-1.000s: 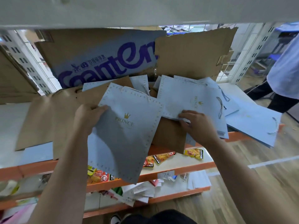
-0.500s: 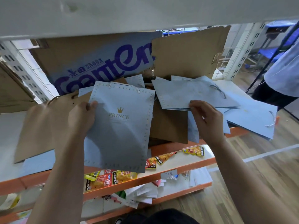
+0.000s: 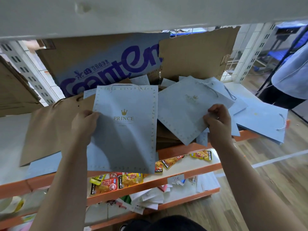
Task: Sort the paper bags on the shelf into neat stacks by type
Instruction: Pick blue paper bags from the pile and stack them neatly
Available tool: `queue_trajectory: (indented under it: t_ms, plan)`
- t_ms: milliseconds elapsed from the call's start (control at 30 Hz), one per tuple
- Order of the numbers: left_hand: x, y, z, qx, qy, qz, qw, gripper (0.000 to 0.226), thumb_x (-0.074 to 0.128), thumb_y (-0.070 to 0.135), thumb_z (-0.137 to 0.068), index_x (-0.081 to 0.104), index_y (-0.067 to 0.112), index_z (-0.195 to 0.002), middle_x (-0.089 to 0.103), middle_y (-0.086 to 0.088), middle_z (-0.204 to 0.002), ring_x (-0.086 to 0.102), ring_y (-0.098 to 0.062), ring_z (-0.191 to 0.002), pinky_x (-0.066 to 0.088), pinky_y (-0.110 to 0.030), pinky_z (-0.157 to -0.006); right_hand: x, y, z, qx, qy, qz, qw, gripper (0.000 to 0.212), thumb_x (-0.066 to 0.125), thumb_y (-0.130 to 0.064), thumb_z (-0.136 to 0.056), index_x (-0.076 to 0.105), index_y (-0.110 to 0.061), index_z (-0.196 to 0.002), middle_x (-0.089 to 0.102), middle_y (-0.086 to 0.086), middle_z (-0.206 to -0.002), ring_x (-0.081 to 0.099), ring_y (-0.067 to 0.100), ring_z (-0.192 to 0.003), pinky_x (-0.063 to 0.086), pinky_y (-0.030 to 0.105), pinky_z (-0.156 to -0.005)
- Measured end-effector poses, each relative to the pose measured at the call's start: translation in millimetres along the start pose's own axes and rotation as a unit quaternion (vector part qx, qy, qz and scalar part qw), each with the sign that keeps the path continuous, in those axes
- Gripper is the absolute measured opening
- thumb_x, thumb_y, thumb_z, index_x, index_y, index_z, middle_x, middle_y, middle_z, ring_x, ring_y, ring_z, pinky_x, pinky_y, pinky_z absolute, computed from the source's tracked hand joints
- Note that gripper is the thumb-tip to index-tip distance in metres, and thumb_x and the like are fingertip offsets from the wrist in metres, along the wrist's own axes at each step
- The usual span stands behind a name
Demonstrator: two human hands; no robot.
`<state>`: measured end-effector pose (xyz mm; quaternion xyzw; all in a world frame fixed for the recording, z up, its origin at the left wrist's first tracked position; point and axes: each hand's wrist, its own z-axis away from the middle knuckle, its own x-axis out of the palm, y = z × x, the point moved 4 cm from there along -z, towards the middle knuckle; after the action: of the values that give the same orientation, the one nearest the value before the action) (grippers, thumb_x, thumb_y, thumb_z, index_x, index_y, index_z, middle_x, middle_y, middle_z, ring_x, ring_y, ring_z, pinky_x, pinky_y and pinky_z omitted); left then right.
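A white shelf [image 3: 11,144] with an orange front edge carries a loose spread of paper bags. The pale underside of an upper shelf board [image 3: 150,12] cuts off the top of the view. Behind the bags stands a cardboard box [image 3: 103,64] with purple lettering, its first letters hidden by the bags in front. A torn cardboard sheet [image 3: 196,52] leans beside it.

The left grip [image 3: 84,124] pinches the left edge of a PRINCE bag [image 3: 126,139], pale blue with a gold crown. The bag is held upright before the shelf, so its lower part covers the orange edge. The thumb lies on the front and the fingers are hidden behind.

The right grip [image 3: 218,120] is curled round the lower right corner of a second blue bag [image 3: 181,112], which lies tilted on the pile. Its gold print is too faint to read, though it seems to be the same mark.

A brown paper bag [image 3: 48,129] lies to the left, partly under the PRINCE bag. Further blue bags [image 3: 263,120] overhang the shelf's right end. On a lower shelf [image 3: 196,165], snack packets [image 3: 131,179] lie half covered near a price tag [image 3: 175,178]. A person [image 3: 293,72] at the right edge is cut off by the frame.
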<state>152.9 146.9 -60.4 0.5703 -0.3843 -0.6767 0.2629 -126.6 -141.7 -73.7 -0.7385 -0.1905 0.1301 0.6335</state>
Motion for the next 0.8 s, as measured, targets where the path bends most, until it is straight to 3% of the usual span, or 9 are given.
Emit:
queue_trajectory:
  t_ms: [133, 267, 333, 433, 533, 633, 733, 800]
  plan:
    - [-5.1, 3.2, 10.6, 0.056, 0.021, -0.1, 0.993, 0.024, 0.039, 0.032, -0.097, 0.051, 0.011, -0.097, 0.051, -0.007, -0.077, 0.047, -0.028, -0.072, 0.036, -0.035, -0.062, -9.2, 12.1, -1.0, 0.026, 0.052, 0.1, 0.993, 0.057, 0.062, 0.005, -0.077, 0.045, -0.029, -0.118, 0.043, 0.0, -0.122, 0.049, 0.023, -0.114, 0.051, 0.041, -0.092]
    - [-7.1, 10.9, 28.1, 0.088, 0.053, -0.119, 0.988, 0.029, 0.033, 0.035, -0.101, 0.045, 0.009, -0.108, 0.049, -0.013, -0.083, 0.046, -0.031, -0.074, 0.035, -0.038, -0.063, -21.9, 18.1, 0.3, 0.106, 0.154, 0.059, 0.98, 0.087, 0.079, -0.012, -0.071, 0.03, -0.019, -0.143, 0.041, 0.006, -0.134, 0.054, 0.023, -0.113, 0.05, 0.041, -0.095]
    - [-6.7, 12.6, 36.5, 0.087, 0.062, -0.114, 0.988, 0.031, 0.033, 0.035, -0.101, 0.044, 0.007, -0.11, 0.049, -0.014, -0.083, 0.044, -0.03, -0.072, 0.031, -0.036, -0.06, -24.4, 18.1, 1.8, 0.128, 0.147, 0.007, 0.981, 0.063, 0.075, -0.008, -0.077, 0.046, -0.005, -0.133, 0.057, 0.003, -0.118, 0.06, 0.026, -0.106, 0.052, 0.036, -0.087]
    - [-5.1, 12.2, 49.8, 0.079, 0.078, -0.119, 0.987, 0.035, 0.033, 0.038, -0.102, 0.045, 0.007, -0.116, 0.048, -0.013, -0.09, 0.042, -0.028, -0.079, 0.025, -0.036, -0.06, -23.2, 20.5, 1.9, 0.139, 0.081, -0.028, 0.987, 0.025, 0.069, -0.003, -0.082, 0.065, -0.002, -0.107, 0.07, 0.014, -0.103, 0.067, 0.038, -0.097, 0.057, 0.052, -0.081]
    - [-3.5, 5.9, 55.9, 0.073, 0.088, -0.118, 0.986, 0.039, 0.037, 0.041, -0.101, 0.052, 0.009, -0.116, 0.054, -0.013, -0.095, 0.046, -0.03, -0.085, 0.028, -0.033, -0.064, -22.5, 21.7, 0.2, 0.165, 0.064, -0.032, 0.984, 0.03, 0.063, -0.011, -0.09, 0.053, -0.008, -0.118, 0.067, 0.016, -0.105, 0.067, 0.037, -0.097, 0.056, 0.06, -0.078]
    - [-1.8, 4.1, 62.4, 0.079, 0.102, -0.113, 0.985, 0.04, 0.043, 0.044, -0.098, 0.061, 0.01, -0.107, 0.061, -0.011, -0.097, 0.051, -0.029, -0.087, 0.033, -0.032, -0.069, -22.6, 17.3, -3.7, 0.159, 0.054, -0.024, 0.986, 0.025, 0.052, -0.021, -0.097, 0.04, -0.02, -0.119, 0.061, 0.011, -0.107, 0.065, 0.03, -0.098, 0.059, 0.049, -0.075]
    - [-0.4, 0.8, 67.0, 0.057, 0.121, -0.099, 0.986, 0.041, 0.044, 0.045, -0.097, 0.063, 0.009, -0.102, 0.057, -0.007, -0.09, 0.051, -0.028, -0.084, 0.036, -0.033, -0.069, -26.1, 14.2, -8.8, 0.16, 0.06, -0.046, 0.984, 0.02, 0.046, -0.022, -0.1, 0.036, -0.024, -0.118, 0.058, 0.006, -0.1, 0.064, 0.022, -0.089, 0.06, 0.037, -0.059]
    - [-2.9, -2.6, 67.8, 0.049, 0.137, -0.073, 0.987, 0.043, 0.044, 0.048, -0.096, 0.062, 0.009, -0.097, 0.061, -0.009, -0.089, 0.055, -0.03, -0.084, 0.042, -0.037, -0.069, -30.3, 13.5, -13.3, 0.173, 0.081, -0.062, 0.98, 0.02, 0.045, -0.025, -0.099, 0.037, -0.028, -0.117, 0.058, 0.004, -0.101, 0.063, 0.027, -0.095, 0.06, 0.05, -0.07]
